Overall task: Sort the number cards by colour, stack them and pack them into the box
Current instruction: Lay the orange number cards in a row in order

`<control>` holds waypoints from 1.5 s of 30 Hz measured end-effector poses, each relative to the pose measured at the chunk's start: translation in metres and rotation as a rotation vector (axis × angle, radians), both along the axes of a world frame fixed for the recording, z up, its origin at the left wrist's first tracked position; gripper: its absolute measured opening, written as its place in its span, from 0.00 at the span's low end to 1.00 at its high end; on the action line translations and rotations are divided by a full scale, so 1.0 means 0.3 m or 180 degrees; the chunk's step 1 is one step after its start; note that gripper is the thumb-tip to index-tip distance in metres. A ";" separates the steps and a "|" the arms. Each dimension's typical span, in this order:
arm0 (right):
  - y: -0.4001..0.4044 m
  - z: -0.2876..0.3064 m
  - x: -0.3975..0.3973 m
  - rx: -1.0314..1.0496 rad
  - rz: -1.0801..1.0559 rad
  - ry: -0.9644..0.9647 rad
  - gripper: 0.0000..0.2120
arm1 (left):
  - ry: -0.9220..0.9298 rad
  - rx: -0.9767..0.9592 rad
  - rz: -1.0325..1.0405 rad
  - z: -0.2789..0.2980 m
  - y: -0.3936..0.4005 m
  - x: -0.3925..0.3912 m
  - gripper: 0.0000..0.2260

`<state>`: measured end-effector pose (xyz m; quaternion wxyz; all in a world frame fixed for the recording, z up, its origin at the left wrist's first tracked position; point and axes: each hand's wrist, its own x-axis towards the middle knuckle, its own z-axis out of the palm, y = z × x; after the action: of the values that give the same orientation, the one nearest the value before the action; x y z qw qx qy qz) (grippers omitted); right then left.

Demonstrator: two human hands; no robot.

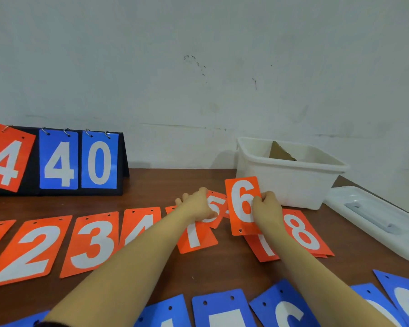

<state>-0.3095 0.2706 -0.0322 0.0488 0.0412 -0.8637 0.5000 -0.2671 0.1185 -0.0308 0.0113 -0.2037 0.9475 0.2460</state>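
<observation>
Step in hand, as judged from the layout: gathering the orange cards into one stack. The right hand (267, 206) pinches the orange 6 card (243, 205) by its right edge and holds it raised, tilted upright, above the table (151, 185); the left hand (197, 204) has its fingers curled on the orange 5 card (216, 207) just to the left, though whether it grips or only presses the card is not clear from this angle. The hands are close together but apart.

The remaining orange cards lie in a row running left to right, including the 2 (31, 249), the 3 (92, 241) and the 8 (304, 232); the blue cards (222, 310) lie in a nearer row. The white box (291, 168) stands open at far right, its lid (373, 215) beside it.

Next move calls for laying the 6 squarely on the 5, edges and holes aligned, then collecting neighbouring cards in order.
</observation>
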 end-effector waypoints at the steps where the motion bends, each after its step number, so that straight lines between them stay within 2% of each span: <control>1: -0.001 -0.008 0.000 0.0024 0.0029 0.0003 0.11 | -0.0069 -0.0014 -0.0022 0.008 -0.005 -0.005 0.32; 6: -0.039 -0.028 0.009 0.0234 0.0249 0.0193 0.04 | -0.0701 -0.0255 -0.0064 0.062 -0.013 -0.070 0.31; 9: -0.061 -0.021 -0.006 0.0360 0.0254 0.0155 0.02 | -0.0678 -0.0081 -0.0039 0.065 -0.036 -0.075 0.31; 12: -0.059 -0.033 -0.021 0.0508 0.0158 0.0163 0.05 | -0.0630 0.0186 0.0099 0.037 -0.071 -0.084 0.32; 16: -0.058 -0.049 -0.012 0.0620 0.0151 0.0281 0.06 | -0.0631 0.0248 0.0222 0.016 -0.084 -0.086 0.35; 19: -0.050 -0.029 0.001 0.0197 0.0199 0.0298 0.04 | -0.0049 0.0463 0.0298 0.002 -0.080 -0.063 0.32; 22: -0.034 0.021 0.016 -0.0293 0.0393 0.0278 0.10 | 0.1215 0.1241 0.0299 0.025 -0.084 -0.015 0.21; 25: -0.028 0.055 0.048 -0.0671 0.1146 0.0552 0.23 | 0.2175 0.1606 0.0347 0.097 -0.111 0.060 0.24; 27: -0.035 0.056 0.080 -0.0748 0.1592 0.0707 0.24 | 0.2517 0.1638 0.0388 0.140 -0.130 0.132 0.27; 29: -0.045 0.049 0.108 -0.1137 0.1912 0.0474 0.25 | 0.2666 0.1531 0.0457 0.159 -0.152 0.214 0.30; 31: -0.056 0.045 0.132 -0.1413 0.1952 0.0052 0.23 | 0.2567 0.1324 0.0440 0.156 -0.169 0.292 0.31; 33: -0.073 0.043 0.155 -0.0883 0.1799 -0.0011 0.11 | 0.2302 0.1221 0.0437 0.134 -0.179 0.357 0.30; 34: -0.085 0.036 0.168 -0.0567 0.1742 0.0049 0.08 | 0.2147 0.1184 0.0497 0.119 -0.184 0.382 0.28; 37: -0.125 -0.002 0.198 -0.0084 0.1782 0.0047 0.12 | 0.1773 0.1010 0.0833 0.079 -0.204 0.436 0.22; 41: -0.148 -0.035 0.220 0.0476 0.2051 -0.0211 0.09 | 0.1626 0.1002 0.0937 0.050 -0.230 0.475 0.21; 44: -0.117 -0.017 0.204 0.0712 0.1692 -0.0077 0.15 | 0.1457 0.0998 0.0805 0.044 -0.218 0.473 0.21; 45: -0.094 -0.010 0.192 0.0686 0.1563 -0.0026 0.14 | 0.1384 0.0961 0.0730 0.042 -0.206 0.462 0.22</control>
<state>-0.2519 0.2425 -0.0352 -0.0820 0.2525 -0.8762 0.4022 -0.1285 0.0567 -0.0182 -0.1899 -0.2481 0.8511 0.4219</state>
